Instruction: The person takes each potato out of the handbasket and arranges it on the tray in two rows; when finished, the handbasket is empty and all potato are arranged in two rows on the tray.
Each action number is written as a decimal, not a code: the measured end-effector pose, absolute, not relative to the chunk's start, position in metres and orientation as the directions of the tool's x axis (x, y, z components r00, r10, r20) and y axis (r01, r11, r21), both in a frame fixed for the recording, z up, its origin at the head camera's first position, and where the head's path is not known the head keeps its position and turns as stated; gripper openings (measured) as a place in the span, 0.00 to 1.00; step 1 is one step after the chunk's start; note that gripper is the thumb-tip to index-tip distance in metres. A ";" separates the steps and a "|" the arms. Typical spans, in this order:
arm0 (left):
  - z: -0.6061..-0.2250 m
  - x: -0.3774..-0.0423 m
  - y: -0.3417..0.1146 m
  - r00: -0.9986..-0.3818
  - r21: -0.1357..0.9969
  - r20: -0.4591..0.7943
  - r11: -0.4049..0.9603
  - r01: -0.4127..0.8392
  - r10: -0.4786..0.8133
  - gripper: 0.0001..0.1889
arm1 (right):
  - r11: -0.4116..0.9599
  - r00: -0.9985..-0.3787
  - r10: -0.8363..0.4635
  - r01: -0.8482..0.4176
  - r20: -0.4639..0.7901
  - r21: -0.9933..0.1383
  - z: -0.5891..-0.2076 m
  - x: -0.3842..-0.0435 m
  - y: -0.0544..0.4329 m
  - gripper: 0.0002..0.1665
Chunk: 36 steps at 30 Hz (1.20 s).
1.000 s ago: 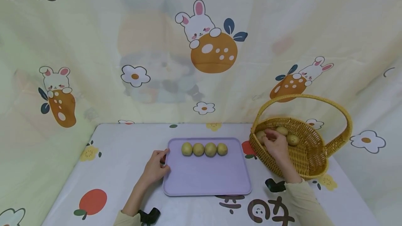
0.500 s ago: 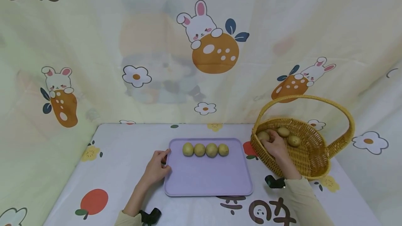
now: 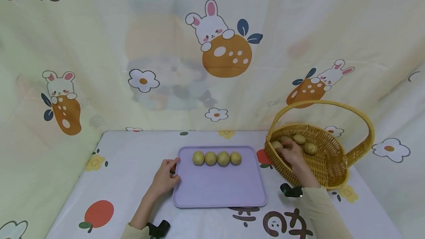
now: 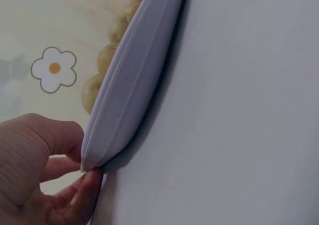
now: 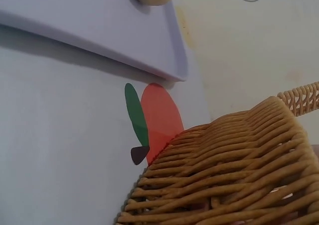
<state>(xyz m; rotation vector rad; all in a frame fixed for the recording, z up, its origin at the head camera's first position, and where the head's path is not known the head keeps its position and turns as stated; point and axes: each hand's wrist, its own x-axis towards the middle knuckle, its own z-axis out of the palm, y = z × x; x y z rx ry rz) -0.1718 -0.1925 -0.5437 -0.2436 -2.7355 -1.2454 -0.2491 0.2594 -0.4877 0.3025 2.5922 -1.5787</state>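
A lilac tray [image 3: 219, 187] lies mid-table with several potatoes [image 3: 217, 158] in a row along its far side. My left hand [image 3: 165, 177] pinches the tray's left edge [image 4: 130, 85], thumb [image 4: 47, 135] on top and fingers underneath. My right hand [image 3: 291, 153] reaches into a tilted wicker basket [image 3: 330, 165] at the right. Its fingers lie against the leftmost of three potatoes [image 3: 276, 145]; the other two [image 3: 299, 139] [image 3: 310, 148] sit just beyond. The right wrist view shows only the basket's outer weave [image 5: 224, 170] and the tray corner [image 5: 169, 60].
A patterned cloth covers the table and a printed curtain hangs close behind. The basket's tall handle [image 3: 318, 102] arches over its opening. Small black clips lie by each forearm [image 3: 158, 228] [image 3: 291, 191].
My right hand has shifted slightly inside the basket, staying at the leftmost potato. The left hand and the tray have not moved.
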 end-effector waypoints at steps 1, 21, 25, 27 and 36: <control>-0.543 -0.172 -0.192 -0.979 0.737 0.182 0.646 0.199 0.094 0.34 | 0.449 -0.975 0.135 0.221 -0.179 -0.866 -0.488 -0.249 0.260 0.29; -0.542 -0.171 -0.193 -0.978 0.734 0.184 0.648 0.204 0.100 0.33 | 0.201 -0.960 0.185 0.246 -0.210 -0.948 -0.469 -0.243 0.255 0.35; -0.542 -0.171 -0.192 -0.976 0.728 0.195 0.652 0.214 0.102 0.33 | 0.089 -0.964 0.179 0.215 -0.197 -0.973 -0.459 -0.239 0.256 0.34; -0.542 -0.171 -0.192 -0.976 0.725 0.193 0.656 0.210 0.100 0.33 | 0.074 -0.969 0.172 0.194 -0.179 -0.978 -0.453 -0.236 0.257 0.33; -0.541 -0.171 -0.192 -0.980 0.725 0.181 0.661 0.192 0.086 0.33 | 0.052 -0.984 0.134 0.124 -0.116 -0.991 -0.439 -0.221 0.255 0.25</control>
